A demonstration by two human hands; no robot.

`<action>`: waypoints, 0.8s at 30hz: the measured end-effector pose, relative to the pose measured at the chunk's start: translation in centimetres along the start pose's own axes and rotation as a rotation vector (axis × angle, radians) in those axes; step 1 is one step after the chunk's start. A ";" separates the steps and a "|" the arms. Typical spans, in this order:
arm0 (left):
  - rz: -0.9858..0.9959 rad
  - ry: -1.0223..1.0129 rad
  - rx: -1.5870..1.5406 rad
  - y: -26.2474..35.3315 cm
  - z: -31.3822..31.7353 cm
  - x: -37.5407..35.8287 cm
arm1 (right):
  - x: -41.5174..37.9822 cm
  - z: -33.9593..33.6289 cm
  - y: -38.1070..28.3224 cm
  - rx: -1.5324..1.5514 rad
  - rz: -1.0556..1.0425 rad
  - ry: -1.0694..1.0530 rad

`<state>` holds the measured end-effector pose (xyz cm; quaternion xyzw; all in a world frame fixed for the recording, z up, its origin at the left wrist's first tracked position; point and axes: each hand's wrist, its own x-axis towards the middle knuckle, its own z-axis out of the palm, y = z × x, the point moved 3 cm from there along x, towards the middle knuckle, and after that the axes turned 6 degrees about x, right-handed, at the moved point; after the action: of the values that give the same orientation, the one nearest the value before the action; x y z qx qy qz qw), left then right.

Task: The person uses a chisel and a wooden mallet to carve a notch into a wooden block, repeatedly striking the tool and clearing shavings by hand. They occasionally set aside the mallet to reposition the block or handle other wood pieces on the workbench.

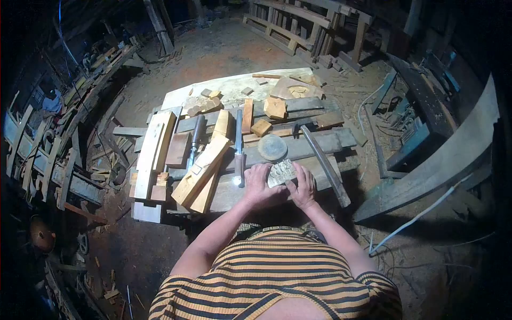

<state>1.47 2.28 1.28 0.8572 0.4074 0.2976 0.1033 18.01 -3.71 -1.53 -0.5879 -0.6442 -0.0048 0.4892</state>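
Both hands hold a small pale block [281, 173] whose top face has a carved-looking pattern, at the near edge of the workbench [229, 198]. On its left side, the fingers of my left hand [260, 184] are closed round the edge. My right hand [303, 188] grips the opposite side, thumb near the front corner. Just beyond the block lies a round wooden disc [272, 147]. A chisel [239, 152] rests left of my left hand, and another chisel [196, 141] lies farther left. To the right is a hammer [324, 160] with a long handle.
Stacked wooden beams [200, 173] fill the bench's left side. Several small wood pieces, including a chunky block [275, 108], lie toward the far side. A machine [408, 138] stands at right, near a large curved plank [437, 165]. Scrap timber [69, 154] lines the left.
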 end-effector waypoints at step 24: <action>-0.606 -0.242 -0.894 -7.4 -6.4 18.2 | 3.1 0.1 -0.9 -0.068 0.114 -0.175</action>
<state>1.91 20.46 11.12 0.6025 0.4549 0.2980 0.5842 17.79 -1.59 0.93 -0.6378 -0.6496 0.0527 0.4103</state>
